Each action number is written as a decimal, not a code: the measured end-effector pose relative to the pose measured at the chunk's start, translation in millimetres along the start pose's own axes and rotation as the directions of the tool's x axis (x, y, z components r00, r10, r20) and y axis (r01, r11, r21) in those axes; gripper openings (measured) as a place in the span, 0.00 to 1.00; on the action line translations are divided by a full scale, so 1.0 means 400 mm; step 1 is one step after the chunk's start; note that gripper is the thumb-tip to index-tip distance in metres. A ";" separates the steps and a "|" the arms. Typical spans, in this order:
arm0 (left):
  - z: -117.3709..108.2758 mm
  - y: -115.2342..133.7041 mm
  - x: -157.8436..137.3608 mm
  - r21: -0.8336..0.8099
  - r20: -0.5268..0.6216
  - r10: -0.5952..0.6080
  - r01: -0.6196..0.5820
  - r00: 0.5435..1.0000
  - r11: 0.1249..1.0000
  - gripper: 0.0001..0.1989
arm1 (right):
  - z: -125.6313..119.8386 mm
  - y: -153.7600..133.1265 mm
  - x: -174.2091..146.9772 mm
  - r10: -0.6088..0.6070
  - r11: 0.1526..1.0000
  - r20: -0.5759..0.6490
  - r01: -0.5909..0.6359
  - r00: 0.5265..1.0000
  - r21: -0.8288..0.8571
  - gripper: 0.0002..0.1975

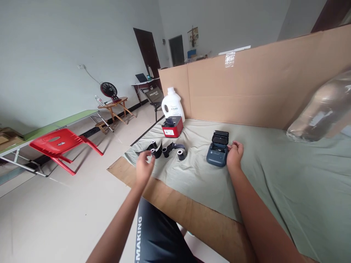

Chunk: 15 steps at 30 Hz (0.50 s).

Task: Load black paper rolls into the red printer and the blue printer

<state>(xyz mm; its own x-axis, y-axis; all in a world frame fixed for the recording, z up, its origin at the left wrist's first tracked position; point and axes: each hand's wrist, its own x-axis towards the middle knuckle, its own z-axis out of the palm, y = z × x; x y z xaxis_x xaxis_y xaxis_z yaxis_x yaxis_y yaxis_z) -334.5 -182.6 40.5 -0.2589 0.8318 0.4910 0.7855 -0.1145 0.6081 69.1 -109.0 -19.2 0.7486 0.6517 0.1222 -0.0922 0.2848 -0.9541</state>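
My left hand is at the left of the cloth, its thumb and forefinger apart and curved beside a black ribbon roll with a white core. Whether the fingertips touch that roll I cannot tell. Around it are a smaller black roll, another roll with a white core and loose black ribbon. On the right stands a dark blue label printer with its black lid raised. My right hand is closed against the printer's right side, fingers curled at its edge.
Behind the rolls are a red and black box-shaped device and a white jug. A cardboard wall borders the back. A plastic-wrapped bundle lies far right. A wooden edge shows below the cloth; a red stool lies left.
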 end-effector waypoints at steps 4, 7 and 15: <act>-0.032 -0.055 0.228 0.175 0.199 -0.188 0.153 0.962 0.973 0.20 | 0.002 -0.007 -0.005 0.006 1.000 -0.031 -0.005 0.999 0.019 0.15; -0.006 -0.056 0.341 0.166 0.357 -0.156 0.102 0.921 0.981 0.23 | 0.001 -0.014 -0.011 0.018 1.000 -0.019 -0.018 1.000 0.020 0.15; 0.017 -0.066 0.310 0.151 0.395 -0.128 0.074 0.910 0.986 0.18 | 0.001 -0.019 -0.016 -0.006 1.000 -0.011 0.006 1.000 -0.003 0.17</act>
<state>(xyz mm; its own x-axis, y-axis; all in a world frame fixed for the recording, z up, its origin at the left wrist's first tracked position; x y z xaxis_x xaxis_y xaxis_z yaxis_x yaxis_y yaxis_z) -383.4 -72.6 81.2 -0.1143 0.9859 0.1221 0.8400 0.0303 0.5418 65.0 -115.0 -12.7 0.7560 0.6426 0.1246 -0.0860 0.2862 -0.9543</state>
